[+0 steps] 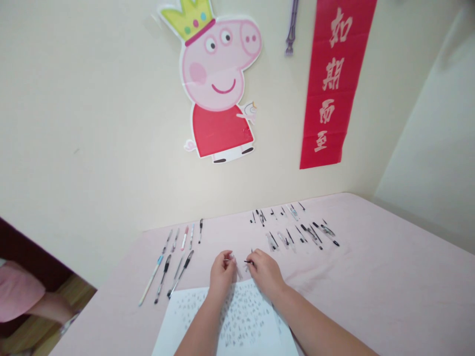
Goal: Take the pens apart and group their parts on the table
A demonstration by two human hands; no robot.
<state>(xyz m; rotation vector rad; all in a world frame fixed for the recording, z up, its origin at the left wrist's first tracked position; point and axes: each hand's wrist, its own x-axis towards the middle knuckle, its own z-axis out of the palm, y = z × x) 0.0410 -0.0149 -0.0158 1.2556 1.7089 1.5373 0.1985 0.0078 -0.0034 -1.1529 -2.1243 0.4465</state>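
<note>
My left hand (221, 271) is closed in a pinch on a small clear pen part (229, 256), too small to name exactly. My right hand (265, 270) pinches a thin dark pen piece (248, 261), its tip pointing toward the left hand. Both hands hover close together over the pink table (389, 277), just beyond a white sheet covered in handwriting (237, 321). Several whole pens (174, 262) lie in rows to the left. Several taken-apart pen pieces (297, 230) are spread behind and to the right of my hands.
The table stands against a cream wall bearing a cartoon pig cutout (218, 84) and a red banner with gold characters (334, 84). At the lower left, another person's arm and pink clothing (25, 299) show beside the table edge.
</note>
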